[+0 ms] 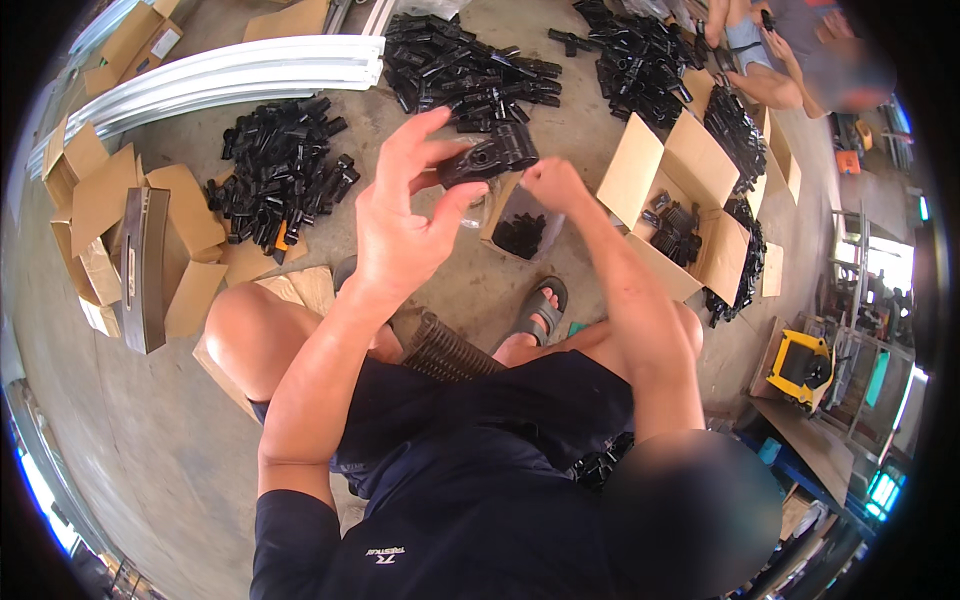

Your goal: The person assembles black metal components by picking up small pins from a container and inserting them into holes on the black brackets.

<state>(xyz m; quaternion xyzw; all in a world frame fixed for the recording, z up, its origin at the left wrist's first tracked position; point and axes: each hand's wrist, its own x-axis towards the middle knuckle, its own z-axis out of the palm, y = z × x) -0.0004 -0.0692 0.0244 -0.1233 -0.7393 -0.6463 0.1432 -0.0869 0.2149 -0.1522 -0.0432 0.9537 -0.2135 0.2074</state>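
A black, tubular, branched fitting, prob. plastic, is held up in mid-air in front of the body by the L hand. It's clamped btwn thumb & fingers, w/ a round opening in its side showing. Just beside its far end, the R hand is held w/ fingers curled together; whether a small pc is pinched in them can't be told, nor whether the fitting is touched.

Beyond & below the hands, an open brown cardboard box w/ small black pcs inside is set on the grey concrete floor. More black fittings are heaped on the floor ahead & to the L. To the R, a larger open tan carton w/ black parts in it is placed.

Step in hand, as judged: handling of a single fitting, poss. a small pc being added or the part being checked; which of these can't be confirmed. For the next move, the fitting prob. needs to be kept firm & its opening kept turned within reach of the R fingers, so that work can be done on it w/o slipping. If nothing's pinched there, a pc from the box may be needed first.
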